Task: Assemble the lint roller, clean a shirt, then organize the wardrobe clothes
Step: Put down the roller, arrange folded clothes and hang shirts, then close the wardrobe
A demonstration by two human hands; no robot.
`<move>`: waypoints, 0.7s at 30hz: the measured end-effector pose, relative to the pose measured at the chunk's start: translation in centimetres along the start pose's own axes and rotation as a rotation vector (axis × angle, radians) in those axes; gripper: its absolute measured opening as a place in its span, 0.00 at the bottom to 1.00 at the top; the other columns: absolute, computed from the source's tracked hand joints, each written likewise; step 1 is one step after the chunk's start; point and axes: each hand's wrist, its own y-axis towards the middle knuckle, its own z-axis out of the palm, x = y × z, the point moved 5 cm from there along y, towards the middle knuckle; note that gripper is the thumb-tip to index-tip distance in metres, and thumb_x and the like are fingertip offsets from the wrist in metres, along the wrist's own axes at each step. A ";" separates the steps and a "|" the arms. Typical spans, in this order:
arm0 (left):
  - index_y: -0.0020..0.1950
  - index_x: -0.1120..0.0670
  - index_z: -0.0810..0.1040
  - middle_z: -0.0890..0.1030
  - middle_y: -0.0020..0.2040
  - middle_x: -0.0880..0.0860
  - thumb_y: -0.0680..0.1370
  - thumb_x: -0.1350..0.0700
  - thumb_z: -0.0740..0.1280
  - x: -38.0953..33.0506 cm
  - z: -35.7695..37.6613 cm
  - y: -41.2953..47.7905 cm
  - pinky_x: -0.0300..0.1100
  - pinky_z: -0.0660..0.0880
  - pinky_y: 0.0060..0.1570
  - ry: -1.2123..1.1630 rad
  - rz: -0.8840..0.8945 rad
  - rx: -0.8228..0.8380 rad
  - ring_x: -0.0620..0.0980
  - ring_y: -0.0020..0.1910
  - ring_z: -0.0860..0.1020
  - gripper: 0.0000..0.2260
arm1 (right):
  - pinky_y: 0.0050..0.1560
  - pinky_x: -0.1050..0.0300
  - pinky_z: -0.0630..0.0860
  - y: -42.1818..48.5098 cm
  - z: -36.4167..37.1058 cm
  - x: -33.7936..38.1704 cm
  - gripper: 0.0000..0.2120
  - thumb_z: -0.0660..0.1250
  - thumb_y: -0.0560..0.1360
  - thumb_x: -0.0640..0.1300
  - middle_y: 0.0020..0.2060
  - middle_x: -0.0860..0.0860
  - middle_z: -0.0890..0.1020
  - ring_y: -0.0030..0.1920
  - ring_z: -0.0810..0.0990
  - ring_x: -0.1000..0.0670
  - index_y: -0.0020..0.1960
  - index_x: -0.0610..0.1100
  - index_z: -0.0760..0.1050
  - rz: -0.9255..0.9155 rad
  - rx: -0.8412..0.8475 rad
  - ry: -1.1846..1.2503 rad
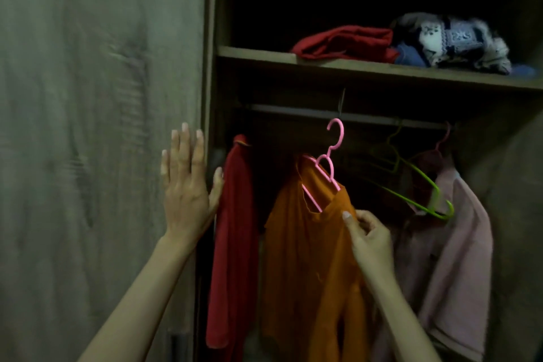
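Right hand (368,233) pinching orange shirt (305,258) at shoulder; left hand (186,182) flat, fingers straight, on door (88,126). I'd lift pink hanger (326,174) hook squarely over rail (293,111), keeping collar seated.

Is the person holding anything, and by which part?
The right hand pinches the orange shirt at its neckline, beside the pink hanger. The left hand holds nothing; it is open and flat at the edge of the wardrobe door.

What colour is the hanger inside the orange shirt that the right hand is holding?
Pink; the hanger shows best in the head view.
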 end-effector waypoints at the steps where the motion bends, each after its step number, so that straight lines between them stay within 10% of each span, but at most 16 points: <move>1: 0.78 0.60 0.54 0.55 0.78 0.62 0.80 0.50 0.59 0.7 0.1 0.1 0.54 0.49 0.76 0.008 -0.023 0.008 0.52 0.79 0.47 0.30 | 0.31 0.59 0.71 0.8 1.0 -0.3 0.06 0.66 0.77 0.45 0.31 0.46 0.81 0.29 0.76 0.54 0.45 0.45 0.79 0.006 -0.001 -0.012; 21: 0.77 0.57 0.60 0.62 0.77 0.58 0.75 0.50 0.64 1.8 0.2 -0.2 0.57 0.54 0.75 -0.020 0.023 -0.104 0.57 0.78 0.56 0.32 | 0.35 0.60 0.73 10.8 10.7 0.6 0.08 0.64 0.78 0.46 0.36 0.50 0.79 0.37 0.79 0.52 0.51 0.43 0.78 0.110 -0.088 -0.139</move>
